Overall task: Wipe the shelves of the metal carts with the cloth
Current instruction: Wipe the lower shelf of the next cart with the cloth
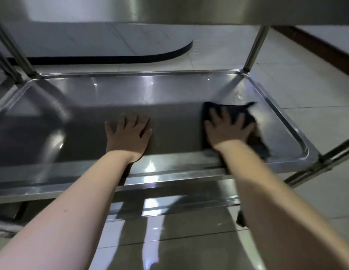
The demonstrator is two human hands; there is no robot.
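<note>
Forearms, two: the left forearm [72, 201] and right forearm [286, 201] reach in over the near rim.

Shelf [111, 94]: a steel tray with a raised lip, part of a metal cart, under an upper shelf [189, 8] carried on a corner post [255, 47].

Left hand [128, 133]: palm down on bare steel near the middle, fingers straight and spread, grasping nothing.

Right hand [227, 129]: laid flat on the cloth, fingers splayed, pressing rather than gripping.

Cloth [236, 112]: dark, on the shelf's right part near the lip; its right edge is blurred and looks rumpled.

Hazards, judged:
- With no grip on it, the cloth may bunch or slide out from under the palm.
- The lip's corners may go unwiped.
- The bracing left palm may smear the steel.
</note>
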